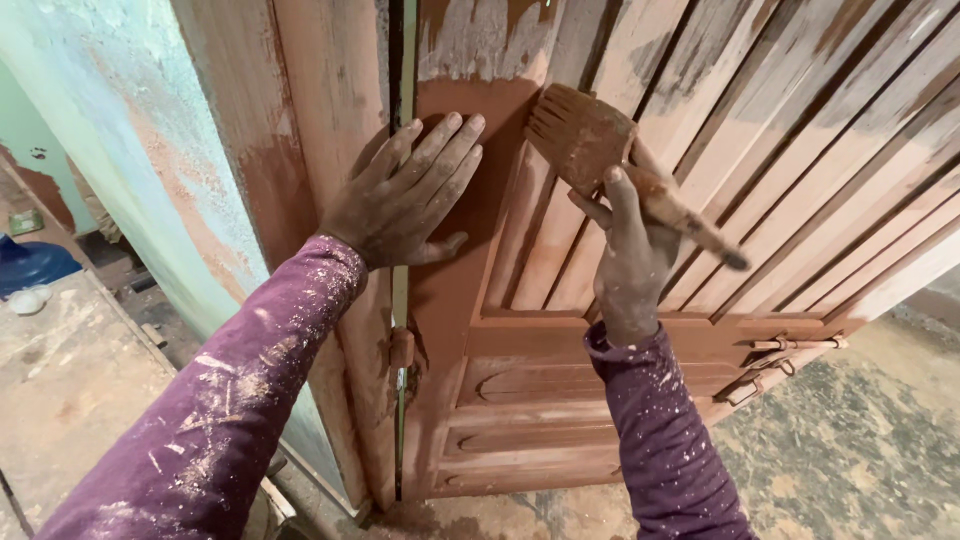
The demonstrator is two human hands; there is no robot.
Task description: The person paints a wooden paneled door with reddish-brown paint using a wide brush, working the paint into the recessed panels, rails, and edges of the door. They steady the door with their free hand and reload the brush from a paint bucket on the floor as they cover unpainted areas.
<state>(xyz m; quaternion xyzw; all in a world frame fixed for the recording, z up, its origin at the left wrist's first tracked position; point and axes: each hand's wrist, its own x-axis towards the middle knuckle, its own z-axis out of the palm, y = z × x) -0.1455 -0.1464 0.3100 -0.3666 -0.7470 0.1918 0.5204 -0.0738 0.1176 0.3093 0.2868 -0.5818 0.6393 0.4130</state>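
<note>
Left hand [405, 195] flat, fingers spread, pressed on the door [560, 400] near its hinge edge. Right hand [628, 265] grips the paintbrush [600, 160]; bristles apparently touching the slatted upper panel.

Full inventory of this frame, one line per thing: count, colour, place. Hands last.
door: 1, reddish-brown, slatted top and panelled bottom, centre and right
door frame: 1, reddish-brown, patchy, left of the door
hinge: 1, reddish-brown, in the gap between frame and door
latch: 1, reddish-brown, on the door's right side
wall: 1, pale green with brown smears, left
floor: 1, grey-green, mottled, lower right
blue container: 1, far left, partly cut off
brush: 1, brown bristles and handle, bristles against the door slats
left hand: 1, paint-dusted, purple sleeve, flat across the frame and door edge
right hand: 1, paint-dusted, purple sleeve, gripping the brush handle
</note>
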